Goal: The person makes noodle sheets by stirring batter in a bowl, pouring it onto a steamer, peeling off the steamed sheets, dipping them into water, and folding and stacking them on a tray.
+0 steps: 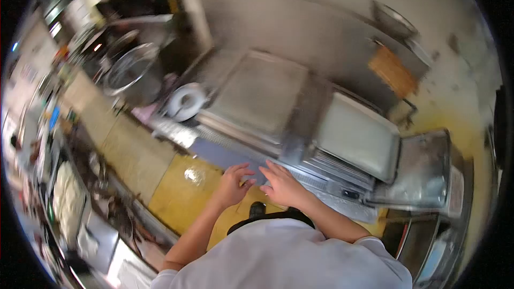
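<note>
Both hands hang in the air before my white shirt, over the yellow floor by the counter's front edge. My left hand (234, 185) has its fingers apart and slightly curled, with nothing in it. Close beside it, my right hand (282, 185) is spread, also holding nothing, nearest to the counter edge. Beyond the hands lies a stack of large flat trays (262, 93) on the metal counter. To its right is another stack, topped by a pale tray (356, 134). A white ring-shaped roll (187, 101) rests at the left stack's corner.
A large metal pot (134, 72) stands at the back left. A clear-lidded container (412, 168) sits at the right end of the counter. A wooden board (392, 70) hangs on the wall. Along the left runs a cluttered worktop with a pale dough-like mass (68, 203).
</note>
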Tool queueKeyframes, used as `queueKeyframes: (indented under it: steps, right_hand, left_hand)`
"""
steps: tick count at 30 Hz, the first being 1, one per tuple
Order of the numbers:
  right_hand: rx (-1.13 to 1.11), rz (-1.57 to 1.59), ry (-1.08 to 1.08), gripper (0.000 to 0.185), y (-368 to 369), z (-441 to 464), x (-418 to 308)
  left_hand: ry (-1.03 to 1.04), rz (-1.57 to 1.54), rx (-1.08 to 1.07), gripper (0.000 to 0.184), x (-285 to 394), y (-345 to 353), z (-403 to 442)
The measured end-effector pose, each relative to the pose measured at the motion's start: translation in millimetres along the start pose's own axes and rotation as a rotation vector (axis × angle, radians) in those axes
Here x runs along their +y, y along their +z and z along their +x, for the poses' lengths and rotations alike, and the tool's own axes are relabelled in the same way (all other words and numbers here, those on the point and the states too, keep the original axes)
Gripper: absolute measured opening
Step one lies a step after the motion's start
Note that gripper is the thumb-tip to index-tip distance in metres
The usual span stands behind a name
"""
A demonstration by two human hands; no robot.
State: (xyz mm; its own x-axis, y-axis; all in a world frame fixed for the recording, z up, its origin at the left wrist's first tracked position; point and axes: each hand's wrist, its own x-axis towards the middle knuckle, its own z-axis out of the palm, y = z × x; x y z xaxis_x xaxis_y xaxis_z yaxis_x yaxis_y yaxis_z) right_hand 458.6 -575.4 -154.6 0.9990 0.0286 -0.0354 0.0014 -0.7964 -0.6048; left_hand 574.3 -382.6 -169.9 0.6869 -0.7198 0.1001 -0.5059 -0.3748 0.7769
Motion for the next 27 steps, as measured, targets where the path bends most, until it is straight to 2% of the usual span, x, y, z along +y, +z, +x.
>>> queueKeyframes:
  steps: [1, 6, 8, 10, 13, 14, 17, 18, 21, 22, 24, 27]
  right_hand:
    - [0.054, -0.006, 0.018, 0.062, -12, -7, 18]
    - [0.308, -0.049, 0.366, 0.062, -75, -86, 129]
    - [0.431, -0.051, 0.596, 0.064, -109, -126, 173]
    - [0.500, -0.100, 0.695, 0.064, -130, -168, 236]
    - [0.574, -0.132, 0.850, 0.062, -154, -209, 301]
    - [0.553, -0.126, 0.876, 0.064, -158, -218, 322]
    - [0.371, -0.298, 0.938, 0.068, -154, -234, 383]
    - [0.230, -0.444, 0.924, 0.067, -165, -231, 370]
    - [0.296, -0.332, 0.918, 0.064, -157, -226, 398]
    - [0.317, -0.365, 0.942, 0.048, -160, -222, 394]
    - [0.330, -0.401, 0.845, 0.033, -155, -225, 412]
    - [0.365, -0.453, 0.778, 0.022, -150, -231, 424]
  left_hand:
    - [0.056, 0.004, -0.047, 0.028, 8, 13, 22]
    - [0.270, -0.048, -0.229, 0.028, 53, 101, 112]
    - [0.321, -0.025, -0.295, 0.027, 73, 145, 152]
    - [0.328, -0.003, -0.381, 0.028, 94, 185, 193]
    - [0.473, 0.110, -0.335, 0.030, 99, 249, 244]
    - [0.383, 0.163, -0.413, 0.032, 107, 261, 255]
    - [0.523, 0.460, -0.291, 0.031, 95, 306, 271]
    - [0.503, 0.544, -0.339, 0.030, 93, 317, 277]
    - [0.421, 0.716, -0.458, 0.029, 83, 342, 291]
    - [0.389, 0.718, -0.472, 0.029, 79, 348, 299]
    - [0.330, 0.686, -0.491, 0.028, 73, 352, 302]
    - [0.295, 0.621, -0.492, 0.025, 86, 336, 305]
